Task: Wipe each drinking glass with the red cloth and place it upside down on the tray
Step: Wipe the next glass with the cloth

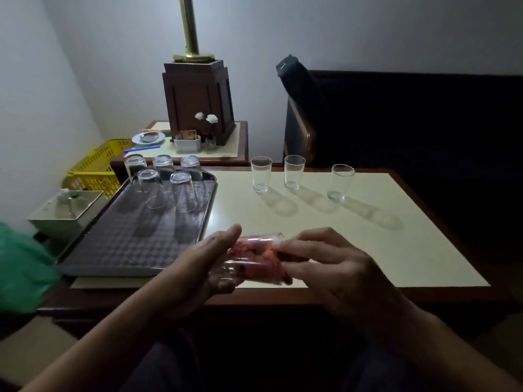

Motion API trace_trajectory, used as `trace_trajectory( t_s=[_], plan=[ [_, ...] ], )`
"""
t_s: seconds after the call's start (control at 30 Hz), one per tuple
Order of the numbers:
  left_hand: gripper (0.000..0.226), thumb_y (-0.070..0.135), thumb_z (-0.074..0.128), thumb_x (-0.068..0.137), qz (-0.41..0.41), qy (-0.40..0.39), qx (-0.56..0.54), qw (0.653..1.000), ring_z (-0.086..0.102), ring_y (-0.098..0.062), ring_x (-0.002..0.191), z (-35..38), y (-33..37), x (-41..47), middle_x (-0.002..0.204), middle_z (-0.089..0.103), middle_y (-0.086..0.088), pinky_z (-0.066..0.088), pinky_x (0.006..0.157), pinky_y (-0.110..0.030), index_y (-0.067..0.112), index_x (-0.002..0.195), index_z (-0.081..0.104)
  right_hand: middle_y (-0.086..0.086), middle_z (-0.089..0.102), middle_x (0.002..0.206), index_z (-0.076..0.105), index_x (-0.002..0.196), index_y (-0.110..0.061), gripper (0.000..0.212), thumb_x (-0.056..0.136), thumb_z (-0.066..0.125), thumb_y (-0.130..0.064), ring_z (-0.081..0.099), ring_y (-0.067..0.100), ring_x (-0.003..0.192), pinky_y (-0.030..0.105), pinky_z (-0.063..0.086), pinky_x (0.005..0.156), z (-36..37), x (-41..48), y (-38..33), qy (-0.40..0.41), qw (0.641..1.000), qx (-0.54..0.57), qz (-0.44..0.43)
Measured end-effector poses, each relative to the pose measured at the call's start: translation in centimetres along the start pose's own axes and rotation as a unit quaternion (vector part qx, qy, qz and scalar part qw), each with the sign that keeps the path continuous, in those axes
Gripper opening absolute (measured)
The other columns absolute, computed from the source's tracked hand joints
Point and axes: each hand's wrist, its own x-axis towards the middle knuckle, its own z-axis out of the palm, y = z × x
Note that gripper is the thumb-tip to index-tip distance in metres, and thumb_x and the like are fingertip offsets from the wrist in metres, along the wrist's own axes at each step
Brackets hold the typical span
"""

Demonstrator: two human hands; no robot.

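A drinking glass lies on its side between my hands above the table's near edge. My left hand cups its base. The red cloth is stuffed inside the glass, and my right hand grips the cloth at the glass's mouth. The grey tray lies at the left with several glasses upside down at its far end. Three glasses stand upright on the table beyond my hands: one, a second and a third.
The cream-topped table has a dark wood rim. Behind it a side table carries a dark lamp base, a plate and a napkin holder. A yellow crate and a pale box sit at the left. A dark sofa stands at the right.
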Motion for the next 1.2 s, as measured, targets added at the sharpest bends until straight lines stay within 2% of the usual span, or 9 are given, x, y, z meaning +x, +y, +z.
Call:
trace_trajectory(
  t_s=[0.1, 0.2, 0.3, 0.4, 0.47, 0.63, 0.87, 1.03, 1.2],
  plan=[
    [0.070, 0.051, 0.070, 0.087, -0.021, -0.051, 0.025, 0.998, 0.056, -0.019, 0.062, 0.6, 0.0, -1.3, 0.086, 0.057, -0.025, 0.037, 0.051, -0.021, -0.011, 0.114, 0.055, -0.005, 0.058, 0.155, 0.066, 0.142, -0.031, 0.060, 0.093, 0.076, 0.002, 0.063, 0.029, 0.126, 0.034, 0.057, 0.099, 1.5, -0.5, -0.8, -0.087, 0.994, -0.045, -0.047],
    [0.050, 0.037, 0.078, 0.083, 0.056, -0.006, 0.044, 0.997, 0.061, -0.031, 0.085, 1.2, 0.6, -2.4, 0.098, 0.062, -0.024, 0.047, 0.069, -0.034, 0.003, 0.111, 0.054, -0.020, 0.030, 0.171, 0.035, 0.161, -0.050, 0.095, 0.094, 0.062, 0.012, 0.062, 0.024, 0.132, 0.042, 0.055, 0.105, 1.5, -0.3, -2.3, -0.145, 0.984, 0.089, 0.047],
    [0.048, 0.021, 0.079, 0.087, 0.163, -0.016, 0.117, 0.979, 0.071, -0.035, 0.095, 2.0, 1.3, -3.6, 0.104, 0.071, -0.024, 0.057, 0.084, -0.042, 0.005, 0.121, 0.050, -0.018, 0.073, 0.126, 0.035, 0.156, -0.061, 0.087, 0.101, 0.066, 0.000, 0.074, 0.024, 0.092, 0.045, 0.062, 0.087, -0.7, 0.2, -3.2, -0.204, 0.870, 0.378, 0.243],
    [0.048, 0.017, 0.080, 0.088, 0.249, 0.003, 0.250, 0.935, 0.072, -0.028, 0.091, 3.1, 1.8, -4.2, 0.105, 0.068, -0.010, 0.059, 0.078, -0.034, 0.007, 0.123, 0.049, -0.001, 0.078, 0.080, 0.049, 0.151, -0.046, 0.053, 0.104, 0.059, -0.023, 0.071, 0.016, 0.062, 0.033, 0.060, 0.069, -2.2, 0.8, -3.0, -0.191, 0.788, 0.501, 0.303],
    [0.050, 0.032, 0.079, 0.088, 0.243, 0.040, 0.276, 0.929, 0.066, -0.026, 0.081, 3.0, 1.3, -3.8, 0.102, 0.065, -0.007, 0.056, 0.070, -0.033, 0.015, 0.125, 0.050, 0.004, 0.077, 0.078, 0.057, 0.147, -0.040, 0.045, 0.105, 0.056, -0.024, 0.073, 0.016, 0.065, 0.031, 0.060, 0.069, -1.7, 1.1, -2.9, -0.149, 0.819, 0.470, 0.293],
    [0.071, 0.049, 0.067, 0.089, -0.015, -0.006, -0.038, 0.999, 0.051, -0.018, 0.058, 2.5, 0.5, -2.7, 0.109, 0.057, -0.020, 0.036, 0.046, -0.020, 0.000, 0.139, 0.049, -0.018, 0.050, 0.155, 0.058, 0.151, -0.029, 0.051, 0.107, 0.057, -0.003, 0.054, 0.011, 0.141, 0.031, 0.054, 0.107, -0.2, 1.0, -2.4, -0.111, 0.959, 0.215, 0.146],
    [0.050, -0.006, 0.078, 0.082, 0.206, 0.012, 0.184, 0.961, 0.066, -0.017, 0.087, 1.5, 1.3, -3.8, 0.102, 0.064, -0.012, 0.055, 0.076, -0.028, 0.005, 0.124, 0.052, -0.022, 0.076, 0.076, 0.058, 0.139, -0.036, 0.041, 0.104, 0.060, -0.015, 0.070, 0.011, 0.059, 0.029, 0.056, 0.071, -1.4, 1.3, -2.9, -0.163, 0.823, 0.425, 0.339],
    [0.051, 0.031, 0.069, 0.094, 0.042, -0.022, 0.003, 0.999, 0.061, -0.025, 0.070, 2.7, 1.6, -3.5, 0.116, 0.067, -0.024, 0.052, 0.057, -0.027, 0.004, 0.134, 0.054, -0.024, 0.065, 0.139, 0.063, 0.144, -0.038, 0.048, 0.103, 0.066, -0.011, 0.063, 0.001, 0.128, 0.032, 0.059, 0.100, -1.0, 0.8, -2.7, -0.107, 0.899, 0.306, 0.293],
    [0.045, 0.002, 0.079, 0.086, 0.148, 0.005, 0.111, 0.983, 0.067, -0.023, 0.081, 2.1, 0.9, -3.3, 0.098, 0.068, -0.014, 0.056, 0.073, -0.027, 0.006, 0.125, 0.057, -0.006, 0.078, 0.110, 0.061, 0.144, -0.045, 0.064, 0.098, 0.072, -0.002, 0.073, 0.016, 0.070, 0.030, 0.057, 0.071, -1.2, 0.3, -2.3, -0.123, 0.867, 0.361, 0.321]
  ],
)
